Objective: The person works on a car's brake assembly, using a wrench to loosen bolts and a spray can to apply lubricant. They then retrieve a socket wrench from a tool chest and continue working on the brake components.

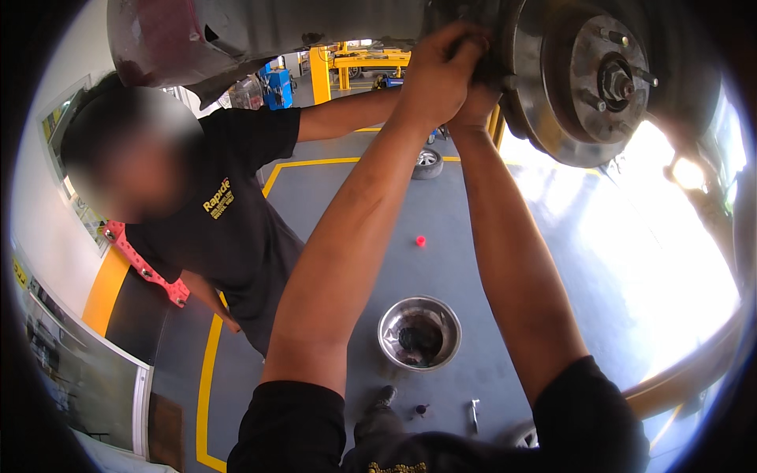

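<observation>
Both my arms reach up under a raised car, to the inner side of a brake disc (527, 118). The wheel hub (611, 83) in front of the disc carries bare studs and a central nut. My left hand (443, 72) is closed beside the disc's inner edge, fingers curled around something I cannot make out. Just below and behind it, my right hand (478, 104) presses in close to the dark parts behind the disc; its fingers are hidden. A co-worker (244, 169) in a black shirt stretches an arm toward the same spot, and that hand is hidden behind my left forearm.
On the grey floor below stands a metal basin (386, 347) with dark residue inside. Near it lie a small red cap (420, 241), a wrench-like tool (475, 415) and a small dark part (421, 411). A wheel (426, 164) lies farther off, near a yellow lift post (320, 75).
</observation>
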Demonstrator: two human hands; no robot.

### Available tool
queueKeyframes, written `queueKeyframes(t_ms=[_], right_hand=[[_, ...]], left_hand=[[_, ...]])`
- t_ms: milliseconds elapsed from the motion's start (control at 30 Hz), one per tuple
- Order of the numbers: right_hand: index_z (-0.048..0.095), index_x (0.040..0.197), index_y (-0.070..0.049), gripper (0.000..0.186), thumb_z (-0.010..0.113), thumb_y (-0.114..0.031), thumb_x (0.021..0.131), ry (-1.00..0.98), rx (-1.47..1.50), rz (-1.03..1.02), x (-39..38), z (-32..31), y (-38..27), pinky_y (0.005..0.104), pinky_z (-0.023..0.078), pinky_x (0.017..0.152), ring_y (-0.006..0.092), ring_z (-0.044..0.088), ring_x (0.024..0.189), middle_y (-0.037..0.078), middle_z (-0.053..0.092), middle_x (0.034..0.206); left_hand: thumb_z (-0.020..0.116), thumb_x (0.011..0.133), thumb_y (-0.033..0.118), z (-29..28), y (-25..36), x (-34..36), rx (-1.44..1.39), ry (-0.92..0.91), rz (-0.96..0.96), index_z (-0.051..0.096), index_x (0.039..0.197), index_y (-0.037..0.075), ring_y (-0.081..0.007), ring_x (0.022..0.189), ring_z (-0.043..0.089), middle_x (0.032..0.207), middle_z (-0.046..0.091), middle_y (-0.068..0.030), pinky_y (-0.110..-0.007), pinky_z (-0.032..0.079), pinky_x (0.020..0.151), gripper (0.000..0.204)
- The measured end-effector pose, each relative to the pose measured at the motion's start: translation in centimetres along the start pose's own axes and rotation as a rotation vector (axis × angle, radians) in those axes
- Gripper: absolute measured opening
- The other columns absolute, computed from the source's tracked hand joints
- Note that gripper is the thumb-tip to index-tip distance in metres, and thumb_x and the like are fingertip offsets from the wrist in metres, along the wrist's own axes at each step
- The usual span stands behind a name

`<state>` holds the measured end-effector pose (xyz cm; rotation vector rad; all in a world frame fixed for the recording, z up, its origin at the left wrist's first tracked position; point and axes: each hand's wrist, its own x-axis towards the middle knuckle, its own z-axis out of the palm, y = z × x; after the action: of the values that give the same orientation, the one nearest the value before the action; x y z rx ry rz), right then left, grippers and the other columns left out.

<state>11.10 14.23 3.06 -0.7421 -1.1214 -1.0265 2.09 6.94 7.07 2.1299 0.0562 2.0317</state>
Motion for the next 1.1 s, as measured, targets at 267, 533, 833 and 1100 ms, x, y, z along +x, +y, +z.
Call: queueKeyframes(t_ms=[267, 533, 833, 1100], right_hand=[[0.058, 0.122, -0.007, 0.044, 0.069, -0.029, 0.086, 0.005, -0.285, -0.082, 0.3, 1.2, 0.2, 0.0379, 0.050, 0.085, 0.0253, 0.066, 0.104, 0.008, 0.067, 0.111], [0.060, 0.120, -0.008, 0.044, 0.069, -0.032, 0.085, -0.407, -0.380, -0.069, -0.6, 0.4, 2.0, 0.0375, 0.053, 0.078, 0.0256, 0.068, 0.095, 0.009, 0.069, 0.105], [0.063, 0.118, -0.009, 0.044, 0.069, -0.036, 0.084, -0.461, -0.515, -0.015, -0.7, -3.5, 7.7, 0.0369, 0.057, 0.071, 0.0260, 0.071, 0.086, 0.010, 0.071, 0.099], [0.061, 0.120, -0.012, 0.054, 0.073, -0.045, 0.079, -0.166, -0.300, -0.074, -2.4, -3.3, 12.1, 0.0389, 0.055, 0.074, 0.0264, 0.071, 0.088, 0.008, 0.071, 0.101]], left_hand=[[0.055, 0.089, 0.012, -1.1, -3.8, 0.4, 0.638, 0.012, 0.456, 0.068, 0.114, 0.009, -0.0315, 0.109, 0.064, 0.121, 0.065, -0.0116, -0.038, 0.050, 0.099, 0.028], [0.060, 0.089, 0.019, 0.7, -3.7, -0.1, 0.174, 0.018, 0.048, 0.072, 0.106, 0.009, -0.0306, 0.100, 0.067, 0.103, 0.072, -0.0123, -0.038, 0.051, 0.092, 0.023], [0.058, 0.090, 0.013, 5.6, 0.5, -2.1, 0.006, 0.107, -0.070, 0.070, 0.104, 0.006, -0.0335, 0.097, 0.068, 0.099, 0.071, -0.0173, -0.039, 0.052, 0.089, 0.020], [0.058, 0.088, 0.011, 6.0, 1.8, -2.6, 0.002, 0.109, -0.013, 0.071, 0.098, 0.005, -0.0332, 0.093, 0.069, 0.095, 0.072, -0.0170, -0.040, 0.053, 0.085, 0.018]])
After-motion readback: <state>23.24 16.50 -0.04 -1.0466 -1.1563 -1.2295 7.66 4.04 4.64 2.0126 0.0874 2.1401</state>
